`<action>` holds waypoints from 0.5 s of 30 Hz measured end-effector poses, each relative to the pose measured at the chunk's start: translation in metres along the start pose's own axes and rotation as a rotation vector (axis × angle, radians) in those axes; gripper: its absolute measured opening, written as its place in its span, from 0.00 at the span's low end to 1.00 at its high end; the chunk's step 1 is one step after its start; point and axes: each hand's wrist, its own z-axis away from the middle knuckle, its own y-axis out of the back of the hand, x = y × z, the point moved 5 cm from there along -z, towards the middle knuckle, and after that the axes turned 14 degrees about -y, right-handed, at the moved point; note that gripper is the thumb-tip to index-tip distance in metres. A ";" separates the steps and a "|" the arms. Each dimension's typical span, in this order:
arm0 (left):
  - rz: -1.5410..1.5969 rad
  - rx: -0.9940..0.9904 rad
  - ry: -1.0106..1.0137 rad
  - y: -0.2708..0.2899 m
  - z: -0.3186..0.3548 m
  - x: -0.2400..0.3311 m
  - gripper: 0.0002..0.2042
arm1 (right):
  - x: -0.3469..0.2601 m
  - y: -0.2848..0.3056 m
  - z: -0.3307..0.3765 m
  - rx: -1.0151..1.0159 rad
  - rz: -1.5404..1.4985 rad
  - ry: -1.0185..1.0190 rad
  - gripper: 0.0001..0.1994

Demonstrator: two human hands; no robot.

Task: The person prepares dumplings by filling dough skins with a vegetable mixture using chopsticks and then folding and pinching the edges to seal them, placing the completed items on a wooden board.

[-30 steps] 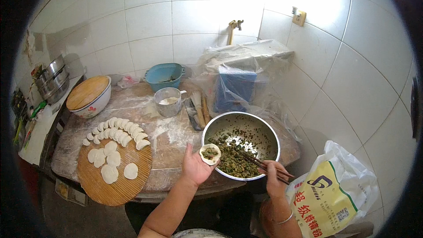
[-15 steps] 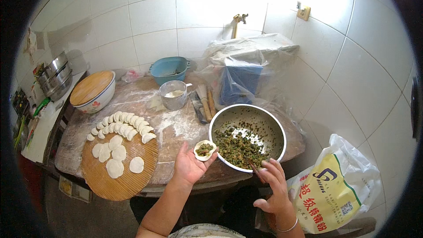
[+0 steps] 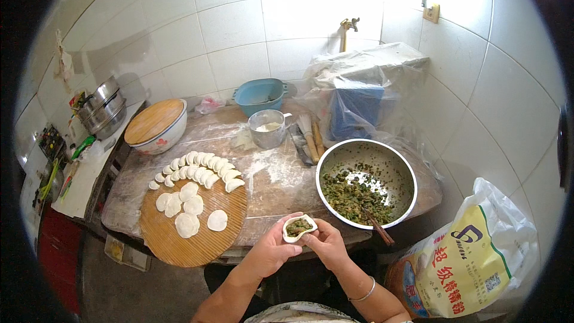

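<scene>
1. The left hand (image 3: 276, 250) cups a wrapper (image 3: 292, 238), its fingers curled in under the left and near side and its thumb pointing toward the right hand
2. The right hand (image 3: 326, 244) is drawn in narrow, its thumb and fingers holding the wrapper's right edge; a bracelet (image 3: 366, 291) rings that wrist
3. The wrapper sits between the two hands, just off the table's near edge and left of the bowl; its rim bends up around a lump of filling (image 3: 298, 227), and its top is open
4. The bowl (image 3: 403, 170), of steel, stands at the right of the table (image 3: 269, 196) with more filling spread in it; chopsticks (image 3: 383, 234) lean out over its near right rim
5. The round board (image 3: 173, 251) lies at the left, bearing six flat rounds (image 3: 188, 225), five bunched and one apart to the right
6. Folded dumplings (image 3: 206, 167) run in curved rows along the board's far side
7. Behind stand a lidded bowl (image 3: 158, 121), a blue tub (image 3: 259, 106), and a clear cup (image 3: 268, 136) with white powder inside; a brush (image 3: 309, 137) lies right of the cup
8. A sack (image 3: 469, 257), white and yellow, stands right of the right forearm
</scene>
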 end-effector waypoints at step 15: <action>-0.439 -0.013 -0.021 -0.005 0.001 -0.004 0.20 | -0.032 0.004 0.038 0.277 0.405 0.373 0.08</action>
